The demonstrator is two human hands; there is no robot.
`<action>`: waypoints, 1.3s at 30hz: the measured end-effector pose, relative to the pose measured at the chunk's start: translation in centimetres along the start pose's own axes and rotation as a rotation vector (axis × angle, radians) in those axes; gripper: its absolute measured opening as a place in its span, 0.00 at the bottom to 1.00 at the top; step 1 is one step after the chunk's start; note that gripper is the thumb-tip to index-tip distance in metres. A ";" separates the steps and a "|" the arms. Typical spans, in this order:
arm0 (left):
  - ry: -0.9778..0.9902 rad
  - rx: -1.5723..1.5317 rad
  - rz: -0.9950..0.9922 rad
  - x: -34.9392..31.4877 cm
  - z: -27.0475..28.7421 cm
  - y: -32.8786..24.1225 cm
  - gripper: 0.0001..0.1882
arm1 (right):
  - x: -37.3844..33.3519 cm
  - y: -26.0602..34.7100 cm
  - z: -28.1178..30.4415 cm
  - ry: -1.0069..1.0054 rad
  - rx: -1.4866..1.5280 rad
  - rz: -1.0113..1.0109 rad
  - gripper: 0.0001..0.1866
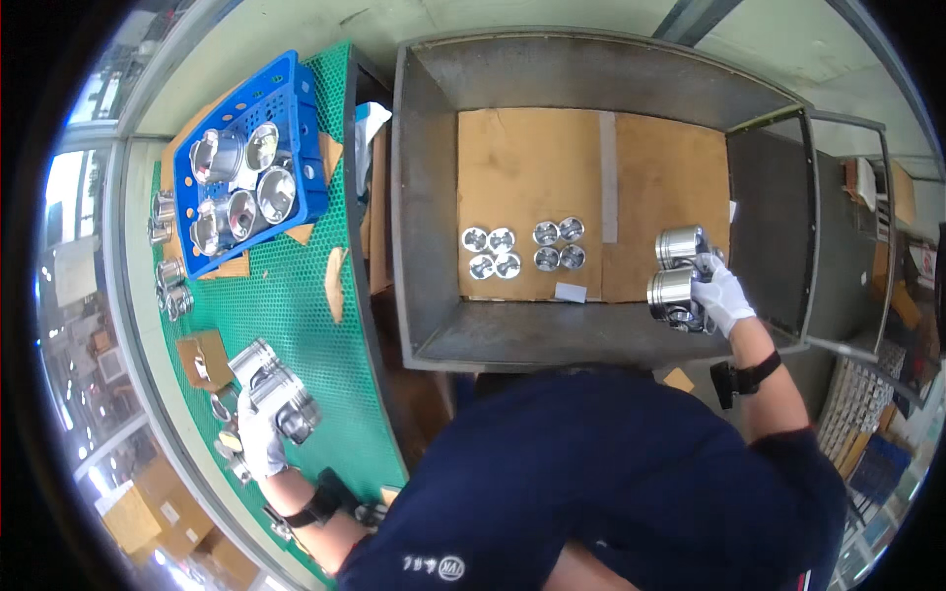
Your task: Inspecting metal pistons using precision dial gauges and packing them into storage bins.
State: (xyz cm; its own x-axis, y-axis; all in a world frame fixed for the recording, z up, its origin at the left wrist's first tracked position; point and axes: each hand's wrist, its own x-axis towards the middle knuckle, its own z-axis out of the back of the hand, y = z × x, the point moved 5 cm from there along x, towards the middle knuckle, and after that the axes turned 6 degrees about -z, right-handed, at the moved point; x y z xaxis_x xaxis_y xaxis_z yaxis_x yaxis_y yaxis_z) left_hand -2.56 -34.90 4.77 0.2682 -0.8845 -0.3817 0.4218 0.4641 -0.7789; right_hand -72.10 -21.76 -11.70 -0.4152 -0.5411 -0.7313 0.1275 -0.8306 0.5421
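Engine pistons of shiny metal are in both my hands. My left hand [261, 438], in a white glove, is closed on pistons [288, 396] above the green table at the lower left. My right hand [724, 294], also gloved, grips two pistons [672, 292] held side by side over the right front of a deep grey metal box [552, 325]. Inside that box, two clusters of pistons [503, 253] stand on the cardboard lining [532, 158]. Part of each hand's fingers is hidden behind the pistons.
A blue plastic crate [313, 202] with several larger-looking pistons rests on the green mat [305, 295]. More pistons [169, 286] line the table's left edge, near a small cardboard box [202, 357]. The metal box has raised walls and a framed door [847, 236] at right.
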 end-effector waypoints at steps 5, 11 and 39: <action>0.299 -0.109 -0.077 -5.3 -9.5 -7.2 0.41 | 8.2 0.2 0.6 0.103 -0.341 0.018 0.29; 0.738 -0.109 -0.062 1.5 -25.7 -6.1 0.32 | 17.1 1.4 0.3 0.065 -0.539 0.074 0.24; 0.676 1.168 -0.348 35.1 -72.1 21.6 0.24 | 48.0 -1.9 -27.1 0.006 -0.809 0.033 0.28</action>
State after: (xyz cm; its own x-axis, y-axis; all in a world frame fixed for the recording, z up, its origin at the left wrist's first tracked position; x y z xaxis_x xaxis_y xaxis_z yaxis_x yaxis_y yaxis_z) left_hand -46.44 -59.40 -61.34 -0.3231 -0.6573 -0.6809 0.9398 -0.3076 -0.1489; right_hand -67.91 -49.70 -59.07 -0.3951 -0.5660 -0.7236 0.7528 -0.6509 0.0982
